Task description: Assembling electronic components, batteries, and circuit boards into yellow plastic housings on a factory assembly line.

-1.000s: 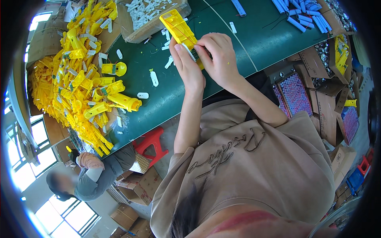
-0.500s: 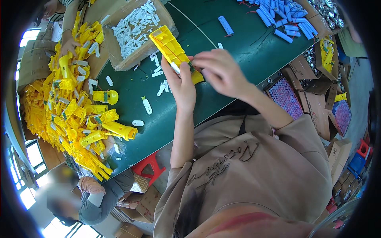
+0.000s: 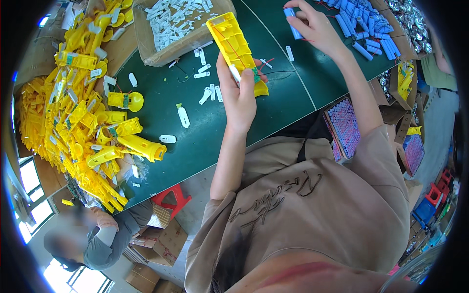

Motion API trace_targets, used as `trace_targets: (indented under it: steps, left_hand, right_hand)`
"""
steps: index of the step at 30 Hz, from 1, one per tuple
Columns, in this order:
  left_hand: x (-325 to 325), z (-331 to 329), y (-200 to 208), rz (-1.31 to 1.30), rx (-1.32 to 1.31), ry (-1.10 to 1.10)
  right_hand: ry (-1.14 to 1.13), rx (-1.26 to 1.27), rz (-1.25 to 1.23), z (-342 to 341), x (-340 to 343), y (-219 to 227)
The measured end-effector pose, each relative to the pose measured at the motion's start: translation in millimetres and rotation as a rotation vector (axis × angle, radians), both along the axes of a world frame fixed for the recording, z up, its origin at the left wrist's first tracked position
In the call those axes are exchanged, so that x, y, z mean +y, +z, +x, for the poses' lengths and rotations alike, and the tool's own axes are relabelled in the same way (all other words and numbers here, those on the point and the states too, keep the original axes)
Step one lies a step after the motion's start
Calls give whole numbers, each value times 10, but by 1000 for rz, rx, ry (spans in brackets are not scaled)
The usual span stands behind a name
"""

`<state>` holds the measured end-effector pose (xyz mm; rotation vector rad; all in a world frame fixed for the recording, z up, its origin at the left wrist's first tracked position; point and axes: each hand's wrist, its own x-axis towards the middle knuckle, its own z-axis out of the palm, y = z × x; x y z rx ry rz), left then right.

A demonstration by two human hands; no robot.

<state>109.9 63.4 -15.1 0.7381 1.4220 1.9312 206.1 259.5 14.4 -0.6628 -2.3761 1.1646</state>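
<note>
My left hand (image 3: 240,100) is closed around a yellow plastic housing (image 3: 229,39), hollow side up, with ribs inside. A small green circuit board (image 3: 256,74) sits near the housing's lower end, under my thumb. Red and dark wires stick out from it to the right, and a white strip (image 3: 235,73) lies along its left edge. Farther right, my right hand (image 3: 315,29) has its thumb and fingers closed about a blue cylindrical battery pack (image 3: 294,28) on the green table (image 3: 195,141). The fingers partly cover that pack.
A cardboard box (image 3: 183,46) of small white parts stands at the back. Yellow housings (image 3: 80,117) are heaped along the left. Blue battery packs (image 3: 361,22) pile up at the back right, beside shiny metal parts (image 3: 410,24). Another person (image 3: 117,232) sits at lower left.
My right hand has left the circuit board and reached right and away to the lone blue battery pack. My left hand still holds the yellow housing. The view has shifted slightly.
</note>
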Motion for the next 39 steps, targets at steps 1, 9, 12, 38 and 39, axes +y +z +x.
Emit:
trace_targets:
  steps: [1,9,12,38,39]
  left_hand:
    - [5,4,-5,-2,-2,3]
    - [7,35,82,-25,131,26]
    - [5,48,33,-70,190,38]
    - [-7,0,-29,-147,178,66]
    - [-17,-6,-38,-139,181,71]
  right_hand:
    - [3,-2,-2,3,-136,40]
    - [197,315,-29,-300,-760,-21]
    - [110,304,207,-327,-826,-40]
    - [-103,291,460,-636,-863,-359]
    - [-77,223,415,-642,-873,-395]
